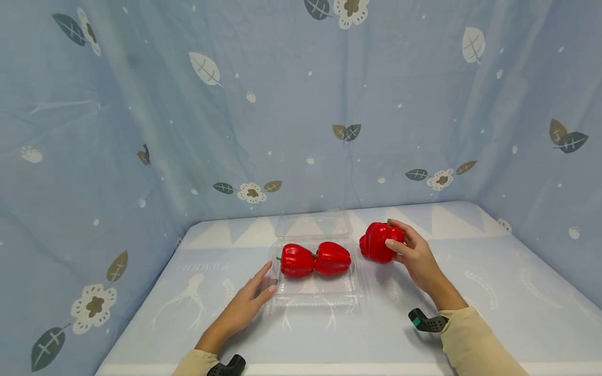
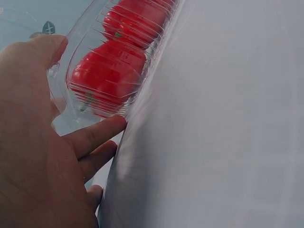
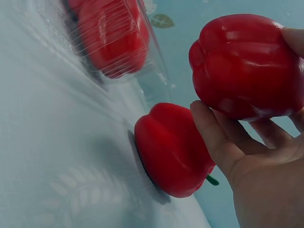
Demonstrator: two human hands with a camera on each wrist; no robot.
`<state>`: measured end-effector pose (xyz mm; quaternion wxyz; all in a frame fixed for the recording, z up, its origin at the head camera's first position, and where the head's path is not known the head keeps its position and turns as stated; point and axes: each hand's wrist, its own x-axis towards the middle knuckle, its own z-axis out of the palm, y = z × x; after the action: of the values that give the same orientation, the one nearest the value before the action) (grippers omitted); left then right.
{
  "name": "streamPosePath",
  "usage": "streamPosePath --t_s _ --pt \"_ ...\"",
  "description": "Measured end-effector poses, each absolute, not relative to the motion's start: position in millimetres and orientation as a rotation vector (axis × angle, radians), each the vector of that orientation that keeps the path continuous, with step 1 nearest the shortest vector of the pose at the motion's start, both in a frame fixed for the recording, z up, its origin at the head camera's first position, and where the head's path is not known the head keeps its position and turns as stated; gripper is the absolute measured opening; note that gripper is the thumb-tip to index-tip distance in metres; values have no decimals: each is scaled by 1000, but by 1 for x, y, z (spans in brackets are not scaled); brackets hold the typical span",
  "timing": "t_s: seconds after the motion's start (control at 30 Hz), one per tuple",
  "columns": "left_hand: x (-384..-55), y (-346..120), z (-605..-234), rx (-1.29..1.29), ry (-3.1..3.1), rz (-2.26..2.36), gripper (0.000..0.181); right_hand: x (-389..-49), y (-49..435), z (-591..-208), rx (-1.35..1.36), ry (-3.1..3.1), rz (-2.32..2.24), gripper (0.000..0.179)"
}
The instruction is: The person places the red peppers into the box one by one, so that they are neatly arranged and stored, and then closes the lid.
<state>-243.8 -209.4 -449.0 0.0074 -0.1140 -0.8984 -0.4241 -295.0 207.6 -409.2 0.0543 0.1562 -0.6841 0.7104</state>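
Observation:
My right hand (image 1: 416, 256) grips a red bell pepper (image 3: 247, 66), thumb on one side and fingers on the other. The pepper is up above the table, over a second red bell pepper (image 3: 173, 149) that lies beside the container and is mostly hidden in the head view. Two more red bell peppers, a left one (image 1: 297, 260) and a right one (image 1: 333, 259), lie in the clear plastic container (image 1: 324, 286). At its left end, my left hand (image 1: 246, 303) rests with fairly straight, spread fingers, the thumb (image 2: 57, 47) at the rim.
The container's clear lid (image 1: 312, 224) is folded back behind it, towards the hanging blue leaf-patterned cloth (image 1: 291, 104). This cloth also encloses the left and right sides. A pale patterned cloth (image 1: 178, 313) covers the table.

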Motion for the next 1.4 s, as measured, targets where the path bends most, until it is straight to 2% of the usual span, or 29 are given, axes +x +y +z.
streamPosePath --t_s 0.43,1.4 --pt "-244 -211 -449 -353 -2812 -1336 66 -295 196 -410 494 -2173 2074 65" --pt "-244 -209 -448 -362 -2811 -1358 67 -289 148 -387 806 -2331 1928 72"
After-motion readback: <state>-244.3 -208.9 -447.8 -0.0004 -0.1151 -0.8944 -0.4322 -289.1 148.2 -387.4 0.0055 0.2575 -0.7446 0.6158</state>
